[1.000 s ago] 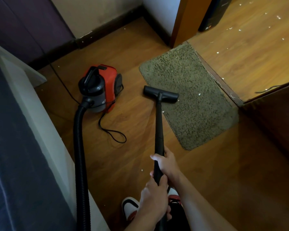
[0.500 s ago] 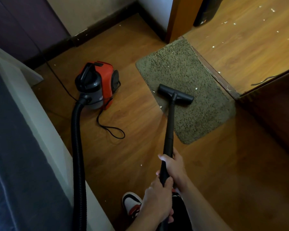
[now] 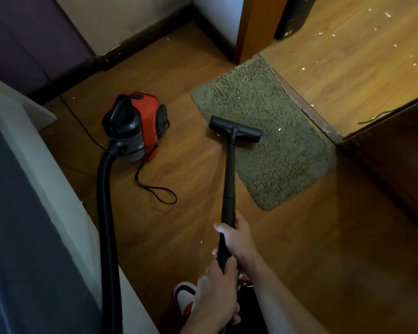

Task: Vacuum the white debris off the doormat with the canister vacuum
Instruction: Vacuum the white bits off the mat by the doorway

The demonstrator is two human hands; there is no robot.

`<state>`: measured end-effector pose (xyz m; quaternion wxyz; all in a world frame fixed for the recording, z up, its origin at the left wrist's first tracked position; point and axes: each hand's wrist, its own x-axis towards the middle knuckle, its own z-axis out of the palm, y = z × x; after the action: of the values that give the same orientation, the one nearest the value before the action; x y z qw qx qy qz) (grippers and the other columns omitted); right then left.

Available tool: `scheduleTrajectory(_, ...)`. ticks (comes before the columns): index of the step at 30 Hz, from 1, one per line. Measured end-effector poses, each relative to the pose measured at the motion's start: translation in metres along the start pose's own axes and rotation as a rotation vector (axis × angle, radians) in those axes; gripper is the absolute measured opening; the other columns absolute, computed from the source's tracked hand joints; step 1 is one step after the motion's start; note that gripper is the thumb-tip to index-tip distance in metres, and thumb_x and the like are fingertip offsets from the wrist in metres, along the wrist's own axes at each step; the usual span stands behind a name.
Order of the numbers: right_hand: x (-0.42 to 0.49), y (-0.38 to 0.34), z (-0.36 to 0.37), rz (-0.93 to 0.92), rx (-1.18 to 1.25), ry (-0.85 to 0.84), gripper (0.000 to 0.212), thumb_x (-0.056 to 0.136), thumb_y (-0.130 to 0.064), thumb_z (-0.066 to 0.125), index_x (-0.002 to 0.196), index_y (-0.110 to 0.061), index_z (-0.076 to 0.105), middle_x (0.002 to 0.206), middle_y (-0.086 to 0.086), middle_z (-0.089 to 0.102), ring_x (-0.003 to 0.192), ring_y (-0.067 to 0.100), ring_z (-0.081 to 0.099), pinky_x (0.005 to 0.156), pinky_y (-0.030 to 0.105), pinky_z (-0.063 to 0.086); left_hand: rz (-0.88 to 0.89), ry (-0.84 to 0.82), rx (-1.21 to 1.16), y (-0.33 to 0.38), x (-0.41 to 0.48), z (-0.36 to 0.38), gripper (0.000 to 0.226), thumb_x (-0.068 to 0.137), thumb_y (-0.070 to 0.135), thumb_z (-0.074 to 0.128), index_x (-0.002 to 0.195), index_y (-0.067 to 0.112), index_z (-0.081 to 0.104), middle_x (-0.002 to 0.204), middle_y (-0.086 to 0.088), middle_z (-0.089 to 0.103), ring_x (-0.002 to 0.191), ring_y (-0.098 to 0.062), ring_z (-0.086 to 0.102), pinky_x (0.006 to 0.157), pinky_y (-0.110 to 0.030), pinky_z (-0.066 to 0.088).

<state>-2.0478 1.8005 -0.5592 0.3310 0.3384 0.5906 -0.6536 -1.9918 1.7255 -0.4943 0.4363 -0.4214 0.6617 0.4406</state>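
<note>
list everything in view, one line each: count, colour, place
doormat: 1, olive green, floor by the doorway
white debris: many flecks, white, on doormat and floor past the doorway
canister vacuum: 1, red and dark grey, floor left of doormat
hose: 1, black, from canister toward camera
wand: 1, black, in both hands
floor head: 1, black, on doormat's left edge
cord: 1, black, looped beside canister
bed: 1, dark blue top, far left
shoe: 1, white and red, bottom edge
right hand: 1, grips wand higher up
left hand: 1, grips wand's near end
</note>
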Motion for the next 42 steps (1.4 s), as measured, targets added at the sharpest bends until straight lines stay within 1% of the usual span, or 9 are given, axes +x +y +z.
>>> scheduleTrajectory(5, 0.009, -0.005, 0.014, 0.000, -0.047, -0.038, 0.028, 0.097, -0.013, 0.064, 0.116, -0.030, 0.053, 0.109, 0.017, 0.058, 0.046, 0.032, 0.059, 0.055, 0.041, 0.060, -0.006, 0.028, -0.049, 0.001, 0.006, -0.010, 0.039, 0.102, 0.051, 0.038, 0.130, 0.027, 0.049, 0.073, -0.005, 0.066, 0.046, -0.016, 0.061, 0.044, -0.023, 0.047)
scheduleTrajectory(9, 0.009, -0.004, 0.016, 0.011, -0.047, -0.067, 0.024, 0.096, -0.012, 0.063, 0.108, -0.032, 0.055, 0.101, 0.014, 0.054, 0.048, 0.033, 0.058, 0.056, 0.040, 0.058, -0.001, 0.020, -0.064, -0.001, 0.007, -0.010, 0.035, 0.103, 0.050, 0.037, 0.125, 0.026, 0.050, 0.064, -0.005, 0.064, 0.043, -0.017, 0.058, 0.044, -0.026, 0.047)
scheduleTrajectory(16, 0.008, 0.005, 0.017, 0.033, -0.035, -0.060, 0.030, 0.098, -0.012, 0.062, 0.123, -0.025, 0.051, 0.102, 0.013, 0.053, 0.045, 0.030, 0.057, 0.053, 0.036, 0.057, -0.048, 0.032, -0.057, -0.005, 0.010, -0.011, 0.036, 0.104, 0.048, 0.037, 0.131, 0.027, 0.047, 0.066, -0.005, 0.064, 0.042, -0.015, 0.057, 0.046, -0.025, 0.048)
scheduleTrajectory(19, 0.013, 0.005, 0.019, 0.022, -0.039, -0.053, 0.027, 0.098, -0.013, 0.062, 0.120, -0.024, 0.052, 0.099, 0.013, 0.052, 0.047, 0.030, 0.058, 0.055, 0.039, 0.059, -0.030, 0.030, -0.060, -0.006, 0.015, -0.012, 0.038, 0.103, 0.049, 0.038, 0.132, 0.027, 0.047, 0.061, -0.004, 0.062, 0.044, -0.018, 0.058, 0.046, -0.026, 0.049)
scheduleTrajectory(24, 0.024, -0.001, 0.020, 0.016, -0.017, -0.028, 0.019, 0.096, -0.013, 0.063, 0.108, -0.025, 0.054, 0.097, 0.014, 0.056, 0.045, 0.031, 0.058, 0.062, 0.053, 0.060, -0.019, 0.055, -0.068, 0.001, 0.023, -0.013, 0.044, 0.100, 0.051, 0.043, 0.132, 0.021, 0.050, 0.068, -0.008, 0.064, 0.043, -0.018, 0.058, 0.045, -0.027, 0.049)
scheduleTrajectory(28, 0.031, -0.009, 0.017, 0.008, -0.005, -0.022, 0.017, 0.097, -0.013, 0.063, 0.108, -0.022, 0.054, 0.093, 0.015, 0.055, 0.045, 0.030, 0.058, 0.057, 0.045, 0.060, -0.011, 0.054, -0.080, 0.013, 0.024, -0.013, 0.035, 0.099, 0.052, 0.044, 0.114, 0.022, 0.052, 0.069, -0.008, 0.065, 0.046, -0.019, 0.061, 0.048, -0.029, 0.052)
scheduleTrajectory(35, 0.049, -0.020, 0.016, 0.017, 0.059, 0.003, 0.029, 0.097, -0.013, 0.064, 0.124, -0.018, 0.054, 0.100, 0.015, 0.056, 0.042, 0.027, 0.058, 0.049, 0.033, 0.053, 0.036, 0.000, -0.023, 0.036, 0.026, -0.018, 0.032, 0.101, 0.051, 0.041, 0.115, 0.025, 0.054, 0.073, -0.005, 0.065, 0.050, -0.016, 0.062, 0.051, -0.029, 0.057)
scheduleTrajectory(38, 0.059, -0.028, 0.014, 0.019, 0.067, 0.040, 0.031, 0.096, -0.014, 0.065, 0.125, -0.017, 0.054, 0.097, 0.014, 0.058, 0.044, 0.028, 0.060, 0.052, 0.034, 0.053, 0.049, 0.005, -0.006, 0.051, 0.028, -0.019, 0.032, 0.098, 0.052, 0.042, 0.110, 0.025, 0.056, 0.073, -0.005, 0.065, 0.054, -0.020, 0.065, 0.062, -0.039, 0.064)
scheduleTrajectory(42, 0.069, -0.035, 0.010, 0.027, 0.085, 0.061, 0.031, 0.095, -0.015, 0.066, 0.123, -0.018, 0.054, 0.098, 0.014, 0.059, 0.047, 0.030, 0.061, 0.057, 0.037, 0.054, 0.067, -0.023, 0.017, 0.062, 0.033, -0.018, 0.038, 0.092, 0.058, 0.042, 0.107, 0.025, 0.054, 0.085, -0.010, 0.068, 0.064, -0.027, 0.070, 0.074, -0.052, 0.063)
